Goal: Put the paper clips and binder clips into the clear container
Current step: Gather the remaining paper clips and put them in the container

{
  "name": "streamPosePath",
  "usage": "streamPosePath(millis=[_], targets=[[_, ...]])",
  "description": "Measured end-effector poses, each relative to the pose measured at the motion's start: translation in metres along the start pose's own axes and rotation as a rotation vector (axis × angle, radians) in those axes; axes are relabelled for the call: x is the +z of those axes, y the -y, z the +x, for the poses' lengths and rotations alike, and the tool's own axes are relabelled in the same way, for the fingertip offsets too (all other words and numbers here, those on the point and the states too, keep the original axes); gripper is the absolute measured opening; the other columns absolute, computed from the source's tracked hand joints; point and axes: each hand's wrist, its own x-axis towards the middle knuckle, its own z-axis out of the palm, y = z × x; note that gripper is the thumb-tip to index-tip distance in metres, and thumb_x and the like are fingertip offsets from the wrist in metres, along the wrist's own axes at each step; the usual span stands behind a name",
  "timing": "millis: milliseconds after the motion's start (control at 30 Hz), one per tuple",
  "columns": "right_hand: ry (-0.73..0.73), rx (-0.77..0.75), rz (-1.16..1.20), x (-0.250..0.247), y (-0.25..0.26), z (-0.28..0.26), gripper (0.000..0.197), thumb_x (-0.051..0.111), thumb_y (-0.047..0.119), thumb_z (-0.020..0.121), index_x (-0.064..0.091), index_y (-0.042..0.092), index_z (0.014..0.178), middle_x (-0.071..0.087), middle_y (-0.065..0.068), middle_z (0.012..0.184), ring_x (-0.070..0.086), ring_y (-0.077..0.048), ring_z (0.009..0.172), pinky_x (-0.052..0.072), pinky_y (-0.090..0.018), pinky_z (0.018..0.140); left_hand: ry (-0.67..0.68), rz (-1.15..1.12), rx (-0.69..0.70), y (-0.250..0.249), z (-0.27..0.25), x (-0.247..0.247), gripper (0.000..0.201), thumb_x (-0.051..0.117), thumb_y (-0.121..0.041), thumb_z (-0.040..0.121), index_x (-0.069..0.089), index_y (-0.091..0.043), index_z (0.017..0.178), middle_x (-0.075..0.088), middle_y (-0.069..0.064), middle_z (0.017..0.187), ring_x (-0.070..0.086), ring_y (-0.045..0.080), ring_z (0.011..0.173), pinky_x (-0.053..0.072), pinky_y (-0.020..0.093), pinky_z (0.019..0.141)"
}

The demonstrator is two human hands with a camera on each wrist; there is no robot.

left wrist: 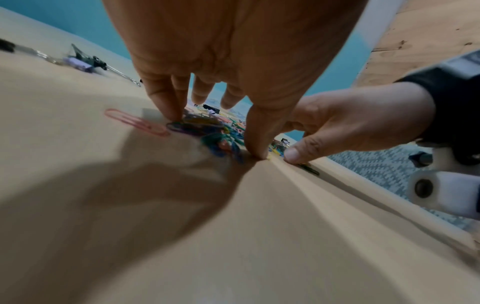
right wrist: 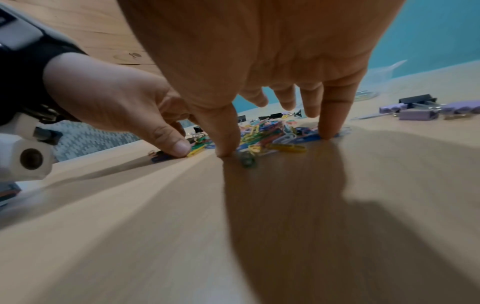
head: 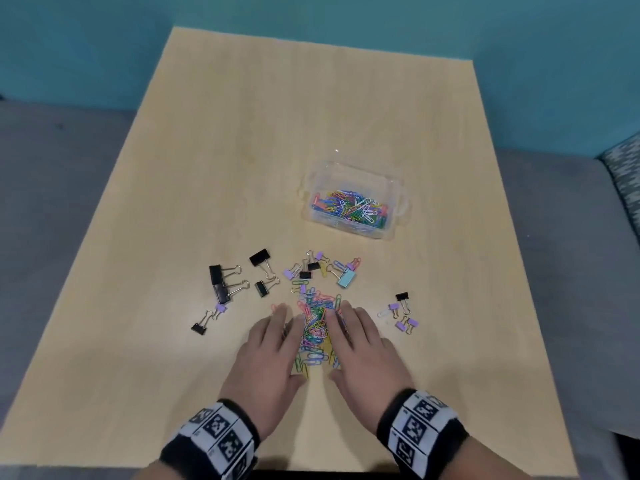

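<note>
A heap of coloured paper clips (head: 316, 329) lies on the table near its front edge. My left hand (head: 287, 341) and right hand (head: 346, 341) flank the heap, fingers straight, tips down on the wood and touching the clips. In the left wrist view the left hand (left wrist: 215, 133) cups the heap's side, and a lone pink clip (left wrist: 135, 122) lies just outside it. The right wrist view has the right hand (right wrist: 275, 142) on the other side. The clear container (head: 394, 188), partly filled with paper clips, stands behind and to the right. Black binder clips (head: 221, 282) lie to the left.
A teal binder clip (head: 346, 279) and small black and purple ones lie just beyond the heap. More small purple binder clips (head: 403, 317) sit to the right of my right hand. The wooden table (head: 242, 150) stretches bare behind the container.
</note>
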Motion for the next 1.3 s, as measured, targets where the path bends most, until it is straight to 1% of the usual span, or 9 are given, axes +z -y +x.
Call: streamPosePath(millis=[167, 367, 500, 667, 900, 1033, 1100, 1167, 1300], targets=[[0.009, 0.021, -0.066, -0.004, 0.008, 0.026, 0.071, 0.058, 0.033, 0.089, 0.020, 0.013, 0.146, 0.022, -0.012, 0.153, 0.020, -0.034, 0.140, 0.048, -0.047, 0.090, -0.047, 0.014, 0.019, -0.002, 0.026, 0.002, 0.075, 0.070, -0.037, 0.077, 0.036, -0.017, 0.140, 0.034, 0.012, 0.147, 0.036, 0.033, 0.126, 0.047, 0.045, 0.095], [0.013, -0.006, -0.101, -0.022, 0.011, 0.033, 0.052, 0.055, 0.004, 0.074, 0.044, 0.010, 0.125, 0.045, -0.014, 0.128, 0.041, -0.034, 0.113, 0.046, -0.041, 0.080, -0.124, 0.029, 0.037, -0.005, 0.036, 0.001, 0.035, 0.068, -0.010, 0.072, 0.058, -0.019, 0.105, 0.053, 0.004, 0.109, 0.043, 0.027, 0.094, 0.050, 0.039, 0.072], [0.052, -0.006, -0.102, -0.036, 0.014, 0.030, 0.045, 0.049, -0.001, 0.075, 0.043, 0.009, 0.119, 0.041, -0.014, 0.123, 0.037, -0.032, 0.109, 0.040, -0.038, 0.080, -0.135, 0.020, 0.075, -0.005, 0.037, 0.002, 0.038, 0.067, 0.004, 0.056, 0.057, -0.019, 0.085, 0.054, 0.004, 0.093, 0.041, 0.024, 0.083, 0.047, 0.034, 0.063], [0.098, 0.007, -0.088, -0.042, 0.014, 0.031, 0.047, 0.051, -0.006, 0.072, 0.042, 0.010, 0.115, 0.040, -0.014, 0.121, 0.037, -0.031, 0.108, 0.030, -0.034, 0.071, -0.131, 0.031, 0.095, -0.003, 0.039, -0.003, 0.043, 0.069, 0.009, 0.046, 0.055, -0.017, 0.078, 0.054, 0.004, 0.086, 0.044, 0.024, 0.076, 0.047, 0.035, 0.056], [0.110, 0.004, -0.015, -0.041, 0.006, 0.035, 0.048, 0.053, -0.010, 0.068, 0.043, 0.013, 0.109, 0.041, -0.011, 0.112, 0.039, -0.028, 0.098, 0.029, -0.034, 0.066, -0.055, 0.077, 0.069, 0.002, 0.046, -0.012, 0.057, 0.081, 0.002, 0.028, 0.050, -0.021, 0.071, 0.046, -0.002, 0.071, 0.027, 0.013, 0.064, 0.027, 0.025, 0.048], [0.118, 0.008, 0.057, -0.037, -0.002, 0.039, 0.038, 0.045, -0.012, 0.070, 0.039, 0.018, 0.093, 0.039, -0.006, 0.097, 0.034, -0.022, 0.081, 0.028, -0.031, 0.062, -0.059, 0.012, 0.036, 0.003, 0.051, -0.013, 0.040, 0.071, 0.010, 0.044, 0.051, -0.018, 0.064, 0.043, -0.003, 0.064, 0.029, 0.014, 0.057, 0.011, 0.022, 0.045], [0.114, 0.024, 0.116, -0.036, -0.006, 0.040, 0.034, 0.045, -0.011, 0.072, 0.036, 0.019, 0.084, 0.035, -0.001, 0.088, 0.036, -0.022, 0.077, 0.024, -0.028, 0.053, -0.039, -0.088, -0.020, 0.002, 0.054, -0.016, 0.027, 0.064, 0.008, 0.059, 0.056, -0.015, 0.068, 0.048, -0.001, 0.069, 0.041, 0.019, 0.059, 0.019, 0.023, 0.044], [0.116, 0.063, 0.217, -0.040, -0.010, 0.040, 0.023, 0.045, -0.007, 0.078, 0.046, 0.016, 0.085, 0.041, -0.002, 0.088, 0.045, -0.025, 0.077, 0.028, -0.026, 0.053, 0.032, -0.218, -0.114, 0.002, 0.056, -0.023, 0.018, 0.055, 0.000, 0.076, 0.060, -0.018, 0.079, 0.054, -0.002, 0.081, 0.051, 0.020, 0.073, 0.034, 0.027, 0.056], [0.172, 0.152, 0.492, -0.050, -0.022, 0.039, 0.015, 0.051, 0.004, 0.081, 0.058, 0.017, 0.086, 0.058, 0.000, 0.089, 0.056, -0.018, 0.077, 0.041, -0.027, 0.060, 0.125, -0.633, -0.283, 0.005, 0.058, -0.041, 0.017, 0.059, -0.006, 0.074, 0.063, -0.023, 0.070, 0.063, -0.005, 0.068, 0.061, 0.013, 0.063, 0.050, 0.027, 0.058]])
